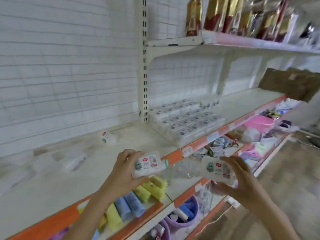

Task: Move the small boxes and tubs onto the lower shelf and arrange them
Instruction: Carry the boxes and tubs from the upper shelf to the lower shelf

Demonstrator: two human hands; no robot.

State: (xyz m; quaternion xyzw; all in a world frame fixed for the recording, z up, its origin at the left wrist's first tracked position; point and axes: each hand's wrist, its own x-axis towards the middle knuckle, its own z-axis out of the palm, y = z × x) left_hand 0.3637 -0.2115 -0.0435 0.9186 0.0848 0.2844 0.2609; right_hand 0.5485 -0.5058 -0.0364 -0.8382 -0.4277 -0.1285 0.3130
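While both hands hang out in front of the orange-edged shelf [72,172], each has its own small white tub. Far left on that shelf, near the white brick wall [52,66], a lone tub [108,138] lies on its side, well apart from the rest. Left hand [123,168]: grip curled round a labelled tub [149,166], thumb on top, fingers underneath, tub held above the shelf's front edge. Contents of the tubs can't be made out, too blurred. Below, on the next shelf down, rolled cloths [138,201] in yellow, green & blue lie side by side; lower still, purple buckets [187,213] w/ bits inside, what exactly I can't tell. Right hand [242,179]: grip pinching a second tub [220,170], fingers over the top, thumb under, held past the shelf edge. Further back on the shelf, against the slotted upright [144,66], a block of matching tubs [183,120] sits packed in neat rows, touching. Top shelf, upper right: red & gold packets [225,14] standing upright.
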